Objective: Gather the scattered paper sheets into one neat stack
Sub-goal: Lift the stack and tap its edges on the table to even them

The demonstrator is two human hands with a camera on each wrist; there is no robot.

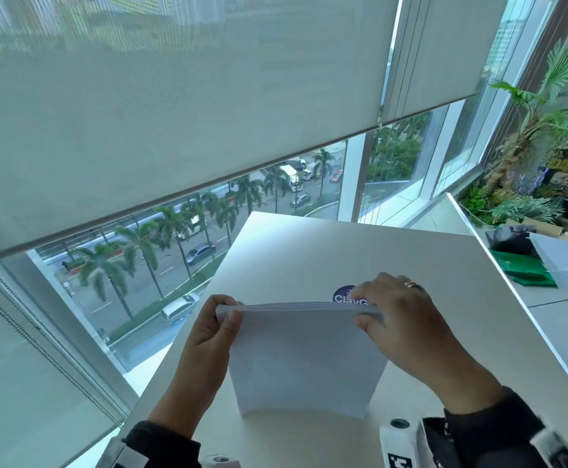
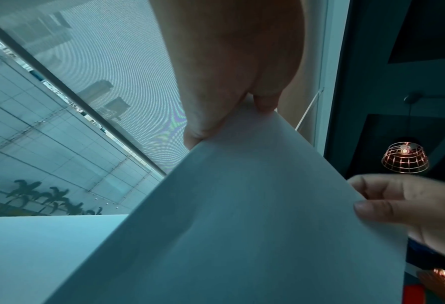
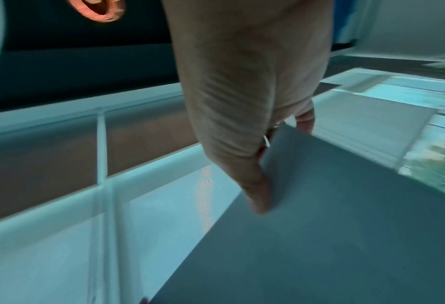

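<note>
Each grip is a pinch on an upper corner of the paper stack (image 1: 304,359). The left hand (image 1: 205,336) has its thumb on the near face and its fingers behind. The right hand (image 1: 407,325) curls over the opposite corner, thumb in front. The sheets stand on edge, their lower edge on the white counter (image 1: 444,265) and the top edge bowing slightly between the hands. Holding them upright by the top corners likely lets the loose sheets drop level against the counter, so the edges square up. In that case the gathering looks mostly done and only the tidying remains.

Beyond the stack, a round dark sticker (image 1: 345,293) on the counter is half covered by the paper and the right hand, so its lettering is cut off. The fingers behind the sheets are hidden in the head view. The right wrist view is blurred, so how firmly that hand presses is hard to judge. Whether any stray sheets remain behind the stack or below the frame cannot be told. A window blind (image 1: 174,113) fills the background.
</note>
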